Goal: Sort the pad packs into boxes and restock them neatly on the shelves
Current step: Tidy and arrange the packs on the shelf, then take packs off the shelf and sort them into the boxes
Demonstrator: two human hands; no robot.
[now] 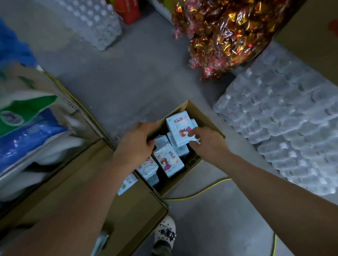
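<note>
My right hand pinches a pack over the box, left hand curls on another pack beneath it; they look light, squishy, slick, so I'd grab the edges.

My left hand covers part of the pale blue pad packs in the small open cardboard box, so I can't tell what its fingers hold. The print on the packs is too small for me to read. The blue and green plastic bags at left are blurred. The tall brown carton at far right runs off the edge.
</note>
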